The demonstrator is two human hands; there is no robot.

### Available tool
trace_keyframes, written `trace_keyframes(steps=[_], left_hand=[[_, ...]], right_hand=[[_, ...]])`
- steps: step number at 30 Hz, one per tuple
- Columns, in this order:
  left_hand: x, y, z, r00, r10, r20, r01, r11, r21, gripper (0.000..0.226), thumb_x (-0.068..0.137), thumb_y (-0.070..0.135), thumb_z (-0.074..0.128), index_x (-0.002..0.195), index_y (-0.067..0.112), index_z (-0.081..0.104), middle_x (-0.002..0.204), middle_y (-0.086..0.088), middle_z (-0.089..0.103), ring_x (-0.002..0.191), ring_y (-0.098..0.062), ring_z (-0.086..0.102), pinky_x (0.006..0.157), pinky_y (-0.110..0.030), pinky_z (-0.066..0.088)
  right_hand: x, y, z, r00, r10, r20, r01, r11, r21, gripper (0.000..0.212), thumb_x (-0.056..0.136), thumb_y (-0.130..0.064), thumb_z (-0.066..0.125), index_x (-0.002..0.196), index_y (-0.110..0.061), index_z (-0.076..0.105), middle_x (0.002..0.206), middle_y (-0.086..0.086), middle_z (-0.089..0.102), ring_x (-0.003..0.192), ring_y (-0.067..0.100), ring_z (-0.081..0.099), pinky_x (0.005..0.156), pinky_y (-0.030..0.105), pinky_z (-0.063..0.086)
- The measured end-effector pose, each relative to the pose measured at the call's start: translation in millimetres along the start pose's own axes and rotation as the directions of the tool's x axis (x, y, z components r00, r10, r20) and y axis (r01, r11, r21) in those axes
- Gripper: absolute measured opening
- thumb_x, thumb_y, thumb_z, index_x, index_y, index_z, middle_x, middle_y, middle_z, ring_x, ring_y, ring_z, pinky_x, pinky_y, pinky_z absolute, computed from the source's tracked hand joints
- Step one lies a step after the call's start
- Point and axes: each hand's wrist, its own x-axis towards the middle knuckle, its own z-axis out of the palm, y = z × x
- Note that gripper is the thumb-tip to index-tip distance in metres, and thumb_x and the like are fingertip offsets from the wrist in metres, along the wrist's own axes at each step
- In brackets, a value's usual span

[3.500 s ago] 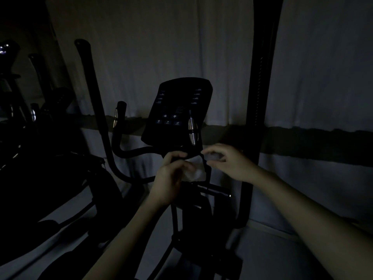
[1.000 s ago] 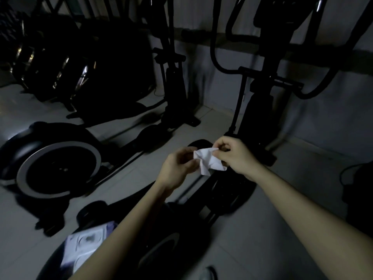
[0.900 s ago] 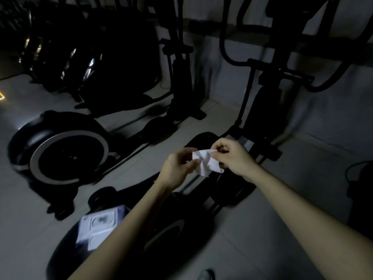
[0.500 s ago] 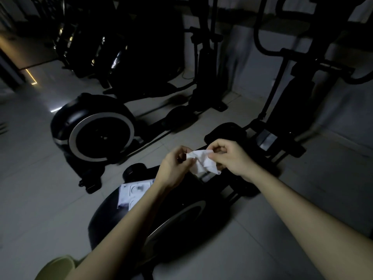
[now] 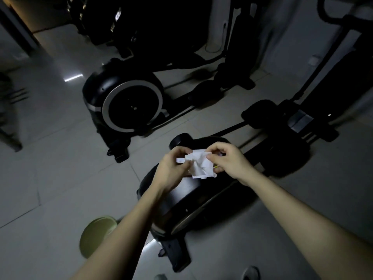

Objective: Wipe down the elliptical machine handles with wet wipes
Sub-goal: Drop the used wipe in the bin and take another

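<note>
View swung further down-left; green bin (image 5: 96,237) now visible, contents unclear. Left hand (image 5: 171,170) and right hand (image 5: 230,160) both pinch crumpled wipe (image 5: 199,165).

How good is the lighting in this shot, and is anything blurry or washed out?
Head view: very dim overall, the machines nearly black; the white wipe between the left hand and right hand is the brightest thing; small glare streaks on the floor tiles; the green bin and left edge are motion-blurred; wide-angle bending at the borders.
</note>
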Motion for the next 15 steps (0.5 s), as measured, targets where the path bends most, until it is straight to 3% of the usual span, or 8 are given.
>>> trace_keyframes(steps=[3,6,9,13,15], left_hand=[[-8.6,-37.5,-44.3,0.998,-0.025,-0.05,0.027,0.999,0.035,0.018,0.084,0.011,0.064,0.093,0.027,0.064,0.083,0.014,0.07,0.066,0.002,0.064,0.058,-0.013,0.047],[-13.6,-84.5,-85.7,0.993,-0.058,-0.098,0.064,0.996,0.054,0.013,0.083,0.017,0.066,0.088,0.028,0.062,0.083,0.016,0.069,0.063,-0.001,0.063,0.054,-0.014,0.042],[-20.1,-131.1,-117.4,0.986,-0.108,-0.129,0.116,0.992,0.058,0.014,0.083,0.019,0.065,0.084,0.031,0.059,0.081,0.008,0.069,0.059,-0.013,0.061,0.049,-0.022,0.042],[-30.1,-198.3,-146.1,0.969,-0.168,-0.181,0.178,0.983,0.04,0.015,0.084,0.017,0.067,0.085,0.029,0.059,0.086,0.004,0.07,0.074,-0.02,0.068,0.063,-0.032,0.051],[-36.4,-234.5,-156.3,0.954,-0.196,-0.225,0.201,0.98,-0.001,0.012,0.087,0.014,0.066,0.089,0.025,0.06,0.086,0.005,0.069,0.075,-0.012,0.068,0.062,-0.025,0.051]], right_hand=[[9.9,6.4,62.3,0.999,0.036,0.008,-0.037,0.999,0.017,0.006,0.092,-0.008,0.062,0.093,-0.008,0.069,0.088,0.004,0.062,0.072,0.023,0.064,0.068,0.043,0.06],[21.2,19.8,125.3,0.998,0.045,0.034,-0.046,0.999,0.018,0.011,0.093,-0.01,0.061,0.088,-0.016,0.07,0.089,0.0,0.066,0.077,0.018,0.068,0.068,0.037,0.062],[30.3,39.2,181.7,0.995,0.076,0.058,-0.076,0.997,-0.001,0.013,0.093,-0.008,0.06,0.087,-0.015,0.069,0.086,0.0,0.067,0.078,0.015,0.068,0.068,0.037,0.062],[45.3,79.8,252.2,0.993,0.098,0.071,-0.094,0.994,-0.047,0.017,0.093,-0.008,0.06,0.085,-0.021,0.067,0.086,0.004,0.068,0.08,0.023,0.068,0.07,0.039,0.062],[53.3,103.0,288.3,0.99,0.097,0.104,-0.089,0.993,-0.075,0.013,0.092,-0.009,0.061,0.087,-0.02,0.067,0.081,-0.003,0.067,0.076,0.025,0.068,0.071,0.045,0.062]])
